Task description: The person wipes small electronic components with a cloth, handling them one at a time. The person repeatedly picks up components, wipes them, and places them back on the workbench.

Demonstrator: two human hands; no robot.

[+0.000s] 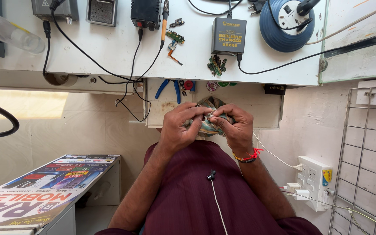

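My left hand (180, 125) and my right hand (236, 126) meet in front of my chest, both closed on a small patterned green and white object (209, 116), possibly a phone back cover or cloth. The fingertips of both hands pinch at its top edge, and most of it is hidden between my palms. A red thread bracelet (249, 156) circles my right wrist.
A white workbench (109, 48) above carries a grey charger box (228, 35), a blue cable reel (286, 21), a soldering iron (165, 21), small circuit boards (216, 65) and black cables. Blue pliers (167, 89) lie in an open drawer. A power strip (312, 182) and wire rack (366, 165) are at right, a printed box (44, 187) at left.
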